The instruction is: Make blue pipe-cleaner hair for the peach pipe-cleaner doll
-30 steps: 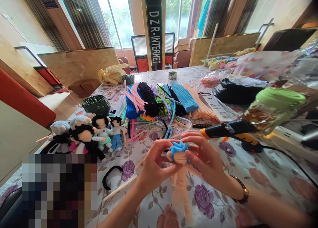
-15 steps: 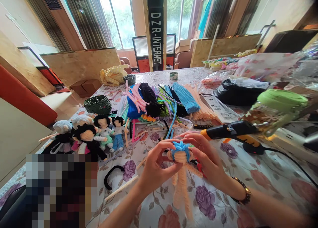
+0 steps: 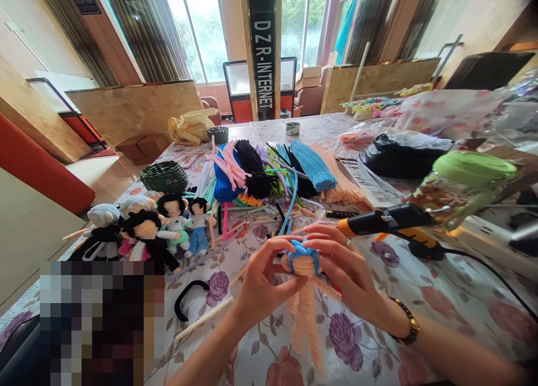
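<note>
A peach pipe-cleaner doll [image 3: 303, 266] with blue hair is held upright over the table, its legs hanging down. My left hand [image 3: 264, 275] grips the head from the left, thumb across the lower face and fingers at the back and top. My right hand [image 3: 352, 275] closes on the head's other side, its fingertips pressing the blue hair at the crown. One peach arm of the doll sticks out below my right fingers. Something red shows partly behind that arm. A black curved pipe cleaner [image 3: 181, 303] and a pale stick [image 3: 205, 319] lie to the left.
Several finished dolls [image 3: 143, 229] sit at the left beside a dark green basket [image 3: 163, 177]. Bundles of pipe cleaners [image 3: 313, 167] lie ahead. On the right are a black and orange glue gun [image 3: 384, 221], its cord, and a green-lidded jar [image 3: 473, 167].
My right fingers have shifted left and inward onto the top of the doll's blue hair. My left hand keeps its grip, and the doll stays nearly in place.
</note>
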### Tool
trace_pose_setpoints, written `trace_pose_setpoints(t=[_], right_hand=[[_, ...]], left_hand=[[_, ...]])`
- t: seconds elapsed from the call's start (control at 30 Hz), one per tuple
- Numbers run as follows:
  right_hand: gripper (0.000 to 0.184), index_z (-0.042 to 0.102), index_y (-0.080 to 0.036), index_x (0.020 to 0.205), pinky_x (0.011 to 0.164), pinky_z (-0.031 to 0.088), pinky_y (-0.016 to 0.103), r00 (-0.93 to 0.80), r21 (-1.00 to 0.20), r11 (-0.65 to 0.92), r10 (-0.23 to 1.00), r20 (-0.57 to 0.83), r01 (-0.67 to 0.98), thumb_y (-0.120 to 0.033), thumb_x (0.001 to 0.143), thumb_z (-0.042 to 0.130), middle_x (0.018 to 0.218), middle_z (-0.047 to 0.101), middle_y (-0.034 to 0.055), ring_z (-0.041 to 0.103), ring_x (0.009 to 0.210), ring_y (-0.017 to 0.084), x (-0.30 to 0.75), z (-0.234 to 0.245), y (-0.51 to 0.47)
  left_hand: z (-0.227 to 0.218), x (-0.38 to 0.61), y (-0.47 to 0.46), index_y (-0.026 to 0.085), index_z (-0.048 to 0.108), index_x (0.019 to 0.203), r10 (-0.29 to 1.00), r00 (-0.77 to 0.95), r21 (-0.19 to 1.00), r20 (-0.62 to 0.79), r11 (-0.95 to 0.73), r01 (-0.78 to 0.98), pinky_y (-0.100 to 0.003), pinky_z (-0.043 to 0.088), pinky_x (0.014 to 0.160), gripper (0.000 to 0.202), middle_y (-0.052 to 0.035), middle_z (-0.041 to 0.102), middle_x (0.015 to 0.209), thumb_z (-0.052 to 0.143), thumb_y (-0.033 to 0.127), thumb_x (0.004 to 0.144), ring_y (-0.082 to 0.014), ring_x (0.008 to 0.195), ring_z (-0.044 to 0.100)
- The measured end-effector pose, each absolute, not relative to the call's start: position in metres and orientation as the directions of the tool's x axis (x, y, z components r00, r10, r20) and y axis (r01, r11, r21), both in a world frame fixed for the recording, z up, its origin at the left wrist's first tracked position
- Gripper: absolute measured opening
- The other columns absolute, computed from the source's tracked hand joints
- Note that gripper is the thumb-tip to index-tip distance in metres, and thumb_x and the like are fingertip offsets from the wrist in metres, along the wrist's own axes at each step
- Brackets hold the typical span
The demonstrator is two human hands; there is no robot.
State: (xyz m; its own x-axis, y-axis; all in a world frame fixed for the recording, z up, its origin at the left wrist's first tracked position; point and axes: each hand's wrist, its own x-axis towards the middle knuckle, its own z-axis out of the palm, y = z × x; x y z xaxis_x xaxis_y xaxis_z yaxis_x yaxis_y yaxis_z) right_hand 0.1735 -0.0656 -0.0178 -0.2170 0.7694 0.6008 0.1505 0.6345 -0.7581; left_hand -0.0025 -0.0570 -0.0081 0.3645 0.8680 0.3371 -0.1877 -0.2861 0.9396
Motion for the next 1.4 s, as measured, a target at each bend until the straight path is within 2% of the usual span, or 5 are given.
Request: trace_pose_setpoints(t=[0.57,0.8,0.97,1.27,1.4], right_hand=[[0.016,0.063,-0.025,0.095,0.094,0.046,0.038,-0.082,-0.677,0.653,0.737,0.671,0.339,-0.017,0.081,0.062,0.116,0.053,0.0062,0.054,0.108,0.019,0.1695,-0.0155,-0.0641],[0.015,0.064,-0.024,0.089,0.064,0.054,0.025,-0.050,-0.680,0.644,0.738,0.673,0.350,-0.013,0.079,0.064,0.112,0.053,0.0060,0.061,0.091,0.015,0.1657,-0.0140,-0.0666],[0.018,0.063,-0.025,0.091,0.080,0.053,0.033,-0.052,-0.643,0.679,0.701,0.712,0.356,-0.013,0.078,0.065,0.112,0.054,0.0059,0.058,0.101,0.019,0.1676,-0.0162,-0.0651],[0.014,0.065,-0.025,0.089,0.062,0.053,0.026,-0.077,-0.658,0.675,0.715,0.694,0.334,-0.014,0.081,0.062,0.112,0.056,0.0068,0.059,0.096,0.019,0.1670,-0.0151,-0.0659],[0.023,0.061,-0.027,0.103,0.079,0.053,0.033,-0.077,-0.694,0.664,0.736,0.673,0.279,-0.016,0.083,0.059,0.115,0.053,0.0071,0.053,0.110,0.021,0.1690,-0.0183,-0.0672]], left_hand=[[-0.0120,-0.0022,-0.0597,0.025,0.045,0.102,0.865,0.358,0.936,0.351,-0.334,-0.110,-0.027,0.056,0.073,0.045,-0.0066,0.059,0.115,0.070,0.008,0.068,-0.0207,0.106,0.059],[-0.0128,-0.0017,-0.0596,0.025,0.047,0.104,0.857,0.356,0.925,0.373,-0.375,-0.064,-0.028,0.057,0.074,0.044,-0.0063,0.059,0.115,0.070,0.011,0.069,-0.0206,0.106,0.060],[-0.0118,-0.0014,-0.0596,0.025,0.048,0.104,0.858,0.348,0.924,0.377,-0.375,-0.075,-0.026,0.056,0.073,0.046,-0.0059,0.059,0.114,0.070,0.009,0.068,-0.0205,0.106,0.060],[-0.0127,-0.0020,-0.0596,0.025,0.048,0.105,0.854,0.352,0.923,0.383,-0.371,-0.103,-0.026,0.055,0.074,0.049,-0.0073,0.059,0.115,0.070,0.006,0.067,-0.0222,0.110,0.057],[-0.0105,-0.0022,-0.0593,0.024,0.046,0.103,0.859,0.361,0.932,0.363,-0.337,-0.136,-0.026,0.054,0.073,0.047,-0.0080,0.058,0.115,0.070,0.006,0.067,-0.0212,0.107,0.058]])
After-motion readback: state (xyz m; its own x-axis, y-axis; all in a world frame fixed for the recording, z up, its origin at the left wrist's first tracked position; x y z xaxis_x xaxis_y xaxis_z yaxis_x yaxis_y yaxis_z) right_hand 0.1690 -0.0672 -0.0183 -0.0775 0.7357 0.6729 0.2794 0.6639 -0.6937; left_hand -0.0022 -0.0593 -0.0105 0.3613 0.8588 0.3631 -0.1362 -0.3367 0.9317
